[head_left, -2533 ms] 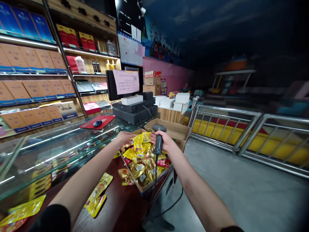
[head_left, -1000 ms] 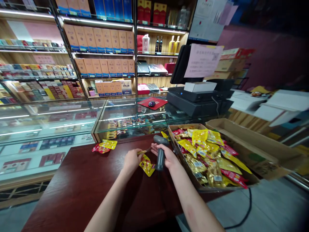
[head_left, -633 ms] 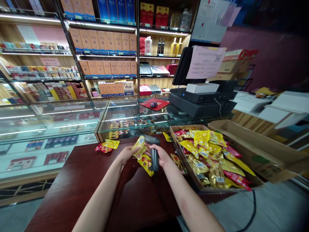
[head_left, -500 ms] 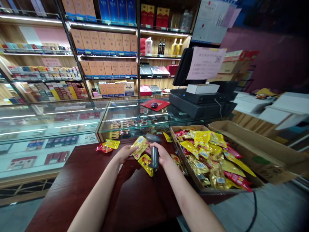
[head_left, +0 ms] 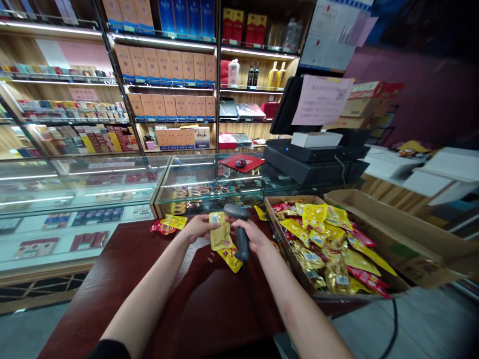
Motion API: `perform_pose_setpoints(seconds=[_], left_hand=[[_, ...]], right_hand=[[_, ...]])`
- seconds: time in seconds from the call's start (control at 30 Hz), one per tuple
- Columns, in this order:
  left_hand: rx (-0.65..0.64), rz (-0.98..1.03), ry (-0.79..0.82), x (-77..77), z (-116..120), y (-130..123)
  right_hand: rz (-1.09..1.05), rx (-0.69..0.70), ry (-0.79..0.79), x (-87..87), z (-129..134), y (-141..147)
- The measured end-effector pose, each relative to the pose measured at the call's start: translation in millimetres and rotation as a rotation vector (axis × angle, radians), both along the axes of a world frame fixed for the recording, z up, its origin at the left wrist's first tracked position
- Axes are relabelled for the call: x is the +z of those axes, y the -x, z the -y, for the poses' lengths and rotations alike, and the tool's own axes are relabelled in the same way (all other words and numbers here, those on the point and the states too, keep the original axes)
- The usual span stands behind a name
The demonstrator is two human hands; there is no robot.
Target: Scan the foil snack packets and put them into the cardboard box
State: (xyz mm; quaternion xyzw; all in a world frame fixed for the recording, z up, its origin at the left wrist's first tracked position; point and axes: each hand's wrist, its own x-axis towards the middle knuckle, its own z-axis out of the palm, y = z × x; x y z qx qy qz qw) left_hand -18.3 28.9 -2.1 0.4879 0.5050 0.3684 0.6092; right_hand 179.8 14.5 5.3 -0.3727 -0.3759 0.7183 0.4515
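My left hand (head_left: 196,228) pinches a yellow foil snack packet (head_left: 220,234) by its top corner, with a white barcode label showing near the top. My right hand (head_left: 250,237) grips a grey handheld barcode scanner (head_left: 240,234), its head tilted over toward that packet and close to it. Under both hands, another yellow packet (head_left: 231,260) lies on the dark wooden counter (head_left: 149,294). To the right stands a cardboard tray (head_left: 279,234) heaped with yellow, gold and red packets (head_left: 322,244).
A few red and yellow packets (head_left: 167,225) lie at the counter's far left. A glass display case (head_left: 209,182) holds a red mouse mat (head_left: 241,162) and mouse, beside a black till with monitor (head_left: 312,157). A flattened cardboard box (head_left: 389,232) adjoins the tray; the scanner's cable (head_left: 392,324) hangs down.
My left hand has lifted the yellow packet from the counter and turned it upright in front of the scanner. The view has swung left from the tray, and the hands now work over the counter.
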Motion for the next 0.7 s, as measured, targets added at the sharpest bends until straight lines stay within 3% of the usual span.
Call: perform_pose_setpoints(seconds=[0.17, 0.27, 0.37, 0.57, 0.7], left_hand=[[0.297, 0.378, 0.055, -11.3, -2, -9], [0.384, 0.498, 0.069, -18.6, 1, -16], [0.336, 0.476, 0.096, -18.5, 2, -14], [0.069, 0.282, 0.184, -0.7, -13, 14], [0.034, 0.215, 0.181, 1.8, -27, 23]], right_hand=[[-0.149, 0.035, 0.096, -11.2, 2, 3], [-0.190, -0.043, 0.052, -13.8, 0, 9], [-0.107, -0.121, -0.005, -11.2, -3, 10], [0.061, -0.101, -0.111, 2.7, -4, 0], [0.201, -0.142, -0.165, 13.1, 5, -2]])
